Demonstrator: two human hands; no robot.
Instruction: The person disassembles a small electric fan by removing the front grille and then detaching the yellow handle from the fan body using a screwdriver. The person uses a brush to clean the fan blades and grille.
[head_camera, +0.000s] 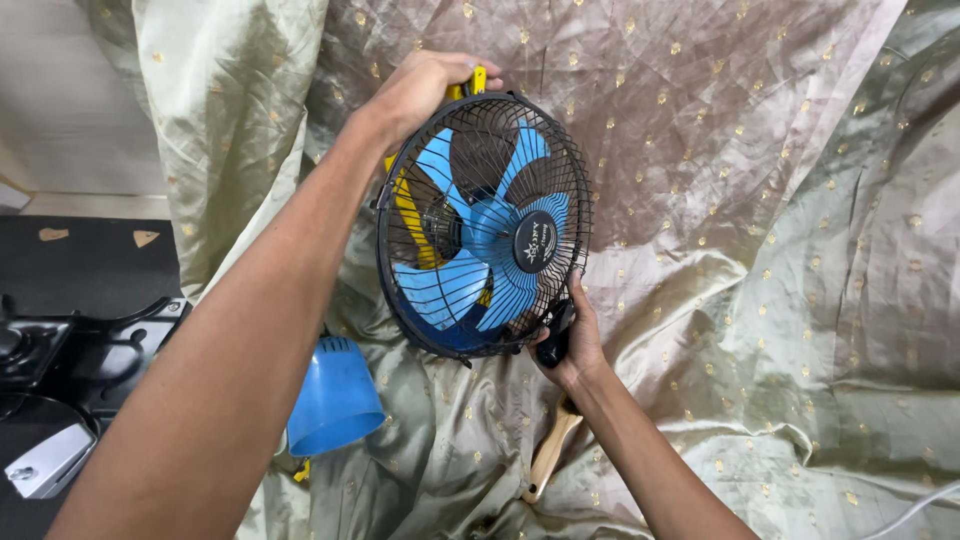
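Head view: fan (485, 225) held over gold-dotted cloth (760, 250), dark floor (90, 265) left.

a large cloth (760, 250) of shiny olive-green silk with small gold dots covers most of the view; it lies in many folds and creases, and the light gives it a soft pinkish shine in the middle; at the upper left a pale wall (60, 100) shows; below it is a dark floor (90, 265) with two small light scraps on it.
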